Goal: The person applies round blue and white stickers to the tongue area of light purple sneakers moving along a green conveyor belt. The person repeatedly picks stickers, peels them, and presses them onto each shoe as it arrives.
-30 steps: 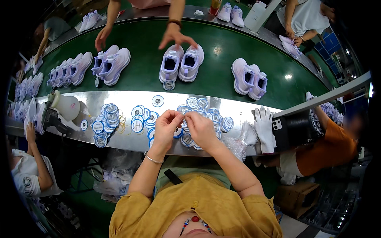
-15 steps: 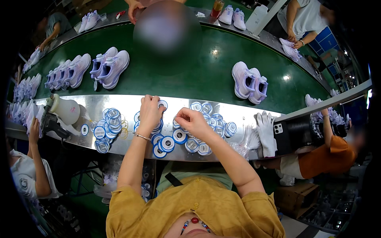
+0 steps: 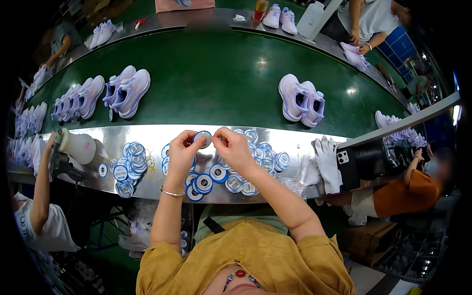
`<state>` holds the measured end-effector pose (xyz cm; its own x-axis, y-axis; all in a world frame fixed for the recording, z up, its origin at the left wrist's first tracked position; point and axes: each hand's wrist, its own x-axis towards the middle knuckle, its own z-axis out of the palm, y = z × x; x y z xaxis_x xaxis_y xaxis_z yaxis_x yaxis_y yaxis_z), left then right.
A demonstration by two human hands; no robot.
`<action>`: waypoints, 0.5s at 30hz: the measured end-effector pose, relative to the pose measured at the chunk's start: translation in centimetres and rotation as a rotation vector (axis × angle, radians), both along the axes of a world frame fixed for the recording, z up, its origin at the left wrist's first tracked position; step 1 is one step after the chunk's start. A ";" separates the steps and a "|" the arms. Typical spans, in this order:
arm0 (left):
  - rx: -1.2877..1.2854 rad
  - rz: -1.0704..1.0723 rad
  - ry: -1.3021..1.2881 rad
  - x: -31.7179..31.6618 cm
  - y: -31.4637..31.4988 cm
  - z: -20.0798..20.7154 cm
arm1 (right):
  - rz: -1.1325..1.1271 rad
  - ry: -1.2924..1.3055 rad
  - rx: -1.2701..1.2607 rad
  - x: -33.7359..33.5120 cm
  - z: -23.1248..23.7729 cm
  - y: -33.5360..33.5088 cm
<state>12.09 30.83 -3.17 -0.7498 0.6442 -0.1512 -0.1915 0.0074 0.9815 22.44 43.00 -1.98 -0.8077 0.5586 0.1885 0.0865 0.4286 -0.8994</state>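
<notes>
Over the metal ledge (image 3: 110,137), my left hand (image 3: 182,151) pinches a round, blue-rimmed hang tag (image 3: 204,138) between thumb and fingers. Close against the tag's right edge, my right hand (image 3: 233,150) is closed in a pinch; what sits between its fingertips is too small to make out. Below my hands lies a group of dark-centred round tags (image 3: 202,183). Paler round tags (image 3: 266,162) are heaped to the right, partly behind my right hand. Another tag pile (image 3: 130,160) lies on the left, beside thin yellow string loops (image 3: 152,168).
Beyond the ledge, a green conveyor surface (image 3: 206,83) carries pale lilac sneakers (image 3: 130,93) at left and another pair (image 3: 301,102) at right. Clear plastic strands (image 3: 306,169), white gloves (image 3: 327,164) and a phone (image 3: 346,169) lie right. A white-cupped spray gun (image 3: 78,147) stands left, near a co-worker's arm.
My left hand has lifted a tag, and my right hand has come up against its edge. Across the belt, a person's hands have left view. A co-worker's arm at left has risen toward the spray gun.
</notes>
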 end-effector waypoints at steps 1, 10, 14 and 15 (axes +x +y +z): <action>0.006 -0.007 0.017 0.3 0.0 0.0 | -0.005 0.012 0.023 0.1 0.2 0.1; 0.033 -0.005 0.312 3.6 1.8 0.8 | -0.045 0.026 0.144 2.5 1.4 1.1; 0.162 -0.070 0.118 4.7 3.0 1.1 | -0.035 0.037 0.054 4.7 1.9 2.6; 0.165 -0.091 0.042 5.2 3.6 1.1 | -0.022 0.098 0.061 5.4 1.7 3.1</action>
<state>17.26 34.43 -2.03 -0.6909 0.7229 -0.0071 -0.1558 -0.1393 0.9779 27.84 46.09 -0.30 -0.7712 0.5613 0.3004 0.0096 0.4821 -0.8761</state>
